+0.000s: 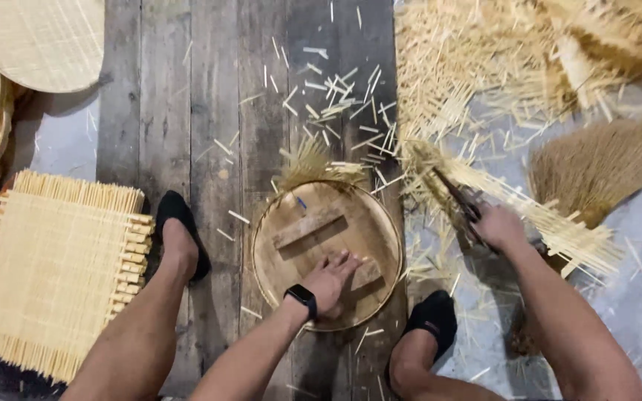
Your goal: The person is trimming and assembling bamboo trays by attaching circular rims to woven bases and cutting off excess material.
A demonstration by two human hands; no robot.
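Head view, looking down at a plank floor [187,111]; person seated, both feet in dark socks either side of the work

Left hand [330,280]: laid flat, fingers spread, pressing down on a round wooden form [313,223] with crossed battens. A round woven bamboo tray [391,249] sits under the form; only its rim shows around the edge. Black watch on that wrist. Form and tray lie between the feet, centre of view

Right hand [498,226]: closed around the handle of dark shears [458,199], blades pointing toward 10 o'clock. Blades are at the tray's rim at about 2 o'clock, in among long bamboo strip ends [551,219] that stick out past the edge

Progress, judged from the lie of things: rim looks trimmed flush from roughly 3 o'clock round through 6 to 10. Untrimmed strip ends remain from about 11 to 2 o'clock, a tuft at 12 and the long fan at 2. So most of the circumference seems done, a top-right arc left

Short offcuts [336,96] scattered on the planks at 12 o'clock of the tray; larger heap of offcuts at upper right

Square untrimmed woven mat [53,271] at 9 o'clock. Finished round trays [42,37] stacked at upper left. Broom head of brown fibre [596,167] at 3 o'clock
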